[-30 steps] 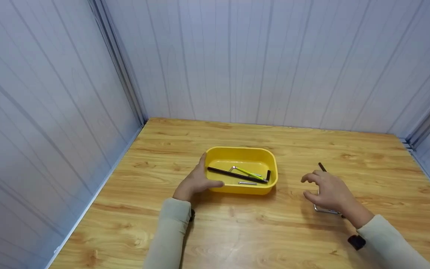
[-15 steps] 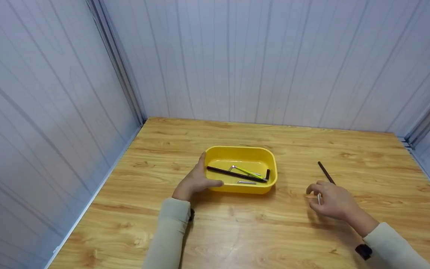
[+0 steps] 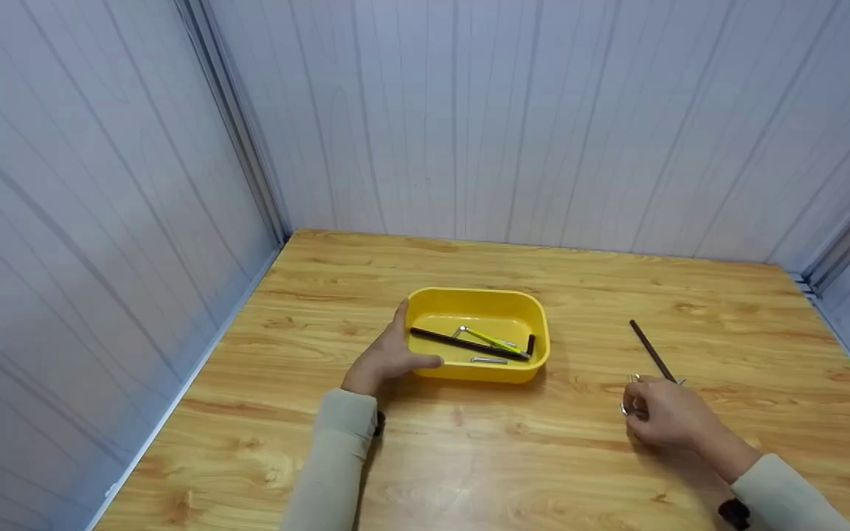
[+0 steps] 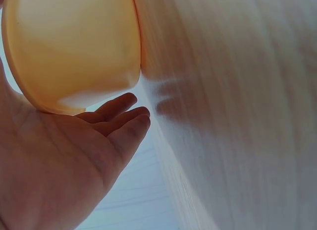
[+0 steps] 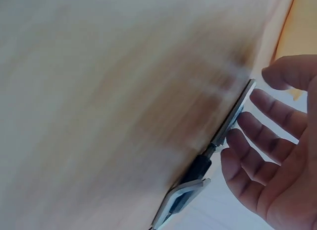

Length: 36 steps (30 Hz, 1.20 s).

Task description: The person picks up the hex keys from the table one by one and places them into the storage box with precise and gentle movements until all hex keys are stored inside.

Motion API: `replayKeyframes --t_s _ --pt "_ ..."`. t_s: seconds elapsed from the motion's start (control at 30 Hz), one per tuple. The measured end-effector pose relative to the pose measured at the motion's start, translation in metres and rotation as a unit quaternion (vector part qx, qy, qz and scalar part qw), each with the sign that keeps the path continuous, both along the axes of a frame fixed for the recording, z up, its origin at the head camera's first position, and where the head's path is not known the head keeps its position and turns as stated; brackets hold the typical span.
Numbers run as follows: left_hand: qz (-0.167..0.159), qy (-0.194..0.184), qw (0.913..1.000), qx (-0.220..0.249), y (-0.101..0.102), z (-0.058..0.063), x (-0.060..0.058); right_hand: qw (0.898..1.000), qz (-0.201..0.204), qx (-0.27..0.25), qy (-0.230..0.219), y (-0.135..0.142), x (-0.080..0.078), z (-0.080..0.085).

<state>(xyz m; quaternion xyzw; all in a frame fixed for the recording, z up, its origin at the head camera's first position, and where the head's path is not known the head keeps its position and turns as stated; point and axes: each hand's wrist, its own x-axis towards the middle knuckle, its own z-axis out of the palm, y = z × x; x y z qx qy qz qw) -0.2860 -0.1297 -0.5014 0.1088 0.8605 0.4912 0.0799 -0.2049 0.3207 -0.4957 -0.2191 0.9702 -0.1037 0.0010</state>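
Note:
My left hand [image 3: 388, 358] holds the left end of a yellow plastic bin [image 3: 480, 375], thumb over the front rim and a finger along the far left corner. In the left wrist view, several fingers [image 4: 131, 126] extend beside its end wall. Inside lie a long black hex key [image 3: 462, 343], a yellow-green one [image 3: 491, 340] and a small silver one [image 3: 489, 361]. At the right, my right hand [image 3: 672, 413] is low over bent silver hex keys [image 3: 624, 408], its fingers loosely bent around them. The right wrist view shows no firm pinch. A dark hex key [image 3: 650, 348] extends beyond that hand.
The wooden table [image 3: 513, 464] carries everything. Pale panelled walls [image 3: 432, 133] stand behind it and at both sides. In the right wrist view, a short black piece [image 5: 198, 168] lies among the silver ones, partly overlapped.
My right hand has moved slightly toward me and right, its thumb and forefinger drawing closer together. More of the dark hex key shows. The left hand and bin have stayed put.

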Motion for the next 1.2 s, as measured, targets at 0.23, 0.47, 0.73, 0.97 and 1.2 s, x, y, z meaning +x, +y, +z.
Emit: replayKeyframes --t_s 0.23,0.47,0.73,0.97,1.2 --pt "0.006 -0.004 0.9999 -0.014 -0.0007 0.0009 0.0013 0.999 0.008 0.009 0.032 -0.0014 0.0022 -0.0011" --pt "0.008 -0.005 0.9996 -0.026 -0.0003 0.0021 0.0019 0.998 0.004 0.035 0.06 -0.0035 0.0031 -0.0011" --pt "0.011 -0.01 0.9992 -0.037 0.0004 0.0029 0.0025 0.998 0.004 0.04 0.049 -0.0038 0.0035 -0.0035" --pt "0.009 -0.009 0.9992 -0.037 0.0006 0.003 0.0015 0.999 -0.015 0.017 0.027 -0.005 0.0043 -0.0011" --pt "0.009 -0.005 0.9988 -0.048 -0.0004 0.003 0.0017 0.999 -0.028 0.0 0.027 -0.0066 0.0047 0.0"
